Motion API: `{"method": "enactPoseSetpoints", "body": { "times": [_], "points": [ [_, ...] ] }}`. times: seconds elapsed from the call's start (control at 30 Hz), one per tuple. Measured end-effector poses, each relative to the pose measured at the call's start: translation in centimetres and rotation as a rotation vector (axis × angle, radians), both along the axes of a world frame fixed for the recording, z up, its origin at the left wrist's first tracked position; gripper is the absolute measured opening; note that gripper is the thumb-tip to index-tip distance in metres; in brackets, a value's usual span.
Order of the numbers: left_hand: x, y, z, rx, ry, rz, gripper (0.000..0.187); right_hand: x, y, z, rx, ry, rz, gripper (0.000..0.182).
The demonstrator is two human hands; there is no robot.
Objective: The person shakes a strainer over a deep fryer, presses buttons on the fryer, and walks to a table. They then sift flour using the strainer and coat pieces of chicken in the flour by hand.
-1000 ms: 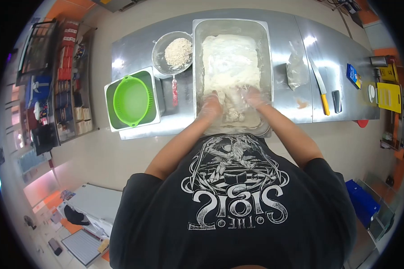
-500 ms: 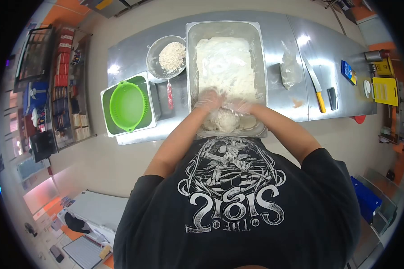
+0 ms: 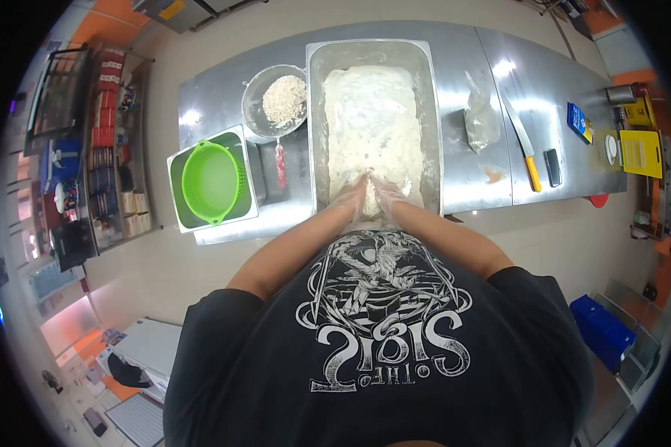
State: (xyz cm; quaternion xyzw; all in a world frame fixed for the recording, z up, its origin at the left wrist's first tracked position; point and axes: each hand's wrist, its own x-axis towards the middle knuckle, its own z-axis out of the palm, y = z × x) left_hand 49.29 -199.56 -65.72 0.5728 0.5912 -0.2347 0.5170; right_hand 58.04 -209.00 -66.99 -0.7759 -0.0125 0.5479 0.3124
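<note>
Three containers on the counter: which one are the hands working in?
The large rectangular steel pan of white dough, with both hands pressed in at its near end. The round bowl holds grain, and the square tub holds a green colander.

I see both forearms reaching forward and converging. My left hand point(image 3: 353, 195) and right hand point(image 3: 387, 195) sit side by side, nearly touching, palms down, fingers pointing away from me; how far the fingers curl I cannot tell.
</note>
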Motion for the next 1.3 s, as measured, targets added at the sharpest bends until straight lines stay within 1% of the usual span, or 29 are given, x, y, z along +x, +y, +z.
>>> {"method": "enactPoseSetpoints", "body": {
  "times": [0.03,0.07,0.13,0.17,0.2,0.23,0.27,0.3,0.37,0.43,0.47,0.5,0.57,0.6,0.67,0.7,0.77,0.8,0.83,0.87,0.9,0.97,1.0,1.03,1.07,1.17,1.23,1.27,1.3],
  "points": [
    [0.6,-0.1,-0.9,-0.011,0.080,0.200,0.088,0.6,0.6,2.3,-0.038,-0.028,0.007,0.055],
    [1.2,-0.1,0.3,0.000,0.054,0.226,0.084,1.0,0.9,4.5,-0.121,-0.037,0.022,0.058],
    [3.1,0.7,4.3,0.026,-0.004,0.275,0.075,1.6,0.5,3.1,-0.109,-0.199,0.078,0.066],
    [3.5,1.2,4.3,0.035,-0.087,0.222,0.073,2.3,0.1,1.7,-0.101,-0.282,0.103,0.070],
    [3.9,1.5,4.2,0.041,-0.168,0.170,0.071,2.7,-1.1,-3.4,0.110,-0.501,0.282,0.072],
    [4.2,1.8,4.2,0.047,-0.248,0.121,0.069,3.4,-1.4,-1.9,0.097,-0.436,0.243,0.072],
    [4.2,2.8,4.2,0.121,-0.326,-0.131,0.065,4.2,-1.6,-0.2,0.086,-0.372,0.205,0.071],
    [3.8,2.8,4.6,0.244,-0.324,-0.227,0.064,5.0,-1.6,1.1,0.075,-0.309,0.163,0.071],
    [2.9,2.4,6.1,0.495,-0.319,-0.419,0.063,7.1,-2.7,-3.1,0.094,-0.539,0.488,0.067],
    [1.2,3.3,7.9,0.572,-0.264,-0.670,0.062,8.5,-2.0,-2.7,0.104,-0.634,0.666,0.063],
    [0.6,3.9,8.7,0.605,-0.231,-0.799,0.061,9.4,-1.4,1.4,0.101,-0.612,0.676,0.062],
    [0.2,4.5,9.4,0.543,-0.212,-0.815,0.063,9.7,-1.0,3.9,0.096,-0.587,0.688,0.060],
    [-0.4,4.7,10.8,0.407,-0.170,-0.849,0.066,9.2,-0.1,4.0,0.127,-0.713,0.403,0.058],
    [-0.3,4.6,11.3,0.405,-0.167,-0.857,0.067,9.1,0.8,4.0,0.141,-0.775,0.258,0.057],
    [0.5,4.9,11.8,0.413,-0.168,-0.872,0.070,8.9,3.3,3.3,0.117,-0.617,0.459,0.056],
    [1.1,4.7,11.6,0.473,-0.221,-0.767,0.068,8.3,3.9,2.8,0.102,-0.532,0.559,0.055],
    [2.7,4.4,10.5,0.585,-0.327,-0.559,0.066,4.5,2.5,0.7,0.172,-0.706,0.856,0.053],
    [2.7,4.9,7.9,0.769,-0.313,-0.671,0.065,3.4,1.4,0.6,0.232,-0.697,0.882,0.053],
    [2.4,5.2,3.6,0.951,-0.298,-0.778,0.064,2.2,0.3,0.6,0.292,-0.686,0.908,0.052],
    [2.3,5.2,1.4,1.135,-0.282,-0.880,0.063,1.9,-1.1,1.0,0.377,-0.578,0.811,0.053],
    [2.6,5.2,2.1,0.957,-0.207,-1.024,0.064,2.2,-2.0,1.2,0.459,-0.474,0.714,0.053],
    [2.8,5.1,4.5,0.580,-0.050,-1.270,0.066,5.0,-2.3,0.8,0.193,-0.504,0.760,0.055],
    [2.6,4.8,4.4,0.499,-0.018,-1.301,0.067,6.4,-2.2,0.4,0.062,-0.515,0.782,0.056],
    [2.1,4.2,4.1,0.412,0.016,-1.337,0.069,6.6,-2.4,-3.0,0.003,-0.574,0.878,0.055],
    [1.4,3.7,3.8,0.325,0.051,-1.375,0.071,7.0,-2.6,-4.2,-0.042,-0.559,0.943,0.054],
    [-1.0,1.7,1.8,0.364,0.147,-0.935,0.070,4.7,-2.9,-4.5,-0.060,-0.292,0.680,0.051],
    [-0.6,1.9,4.3,0.159,0.082,-0.842,0.065,3.2,-3.2,-4.0,-0.001,-0.062,0.432,0.049],
    [-0.6,1.7,3.7,0.073,0.031,-0.751,0.061,2.6,-3.2,-3.8,0.023,0.058,0.293,0.048],
    [-0.7,1.4,3.0,-0.017,-0.028,-0.587,0.057,1.7,-2.9,-3.6,0.038,0.152,0.175,0.047]
  ]
}}
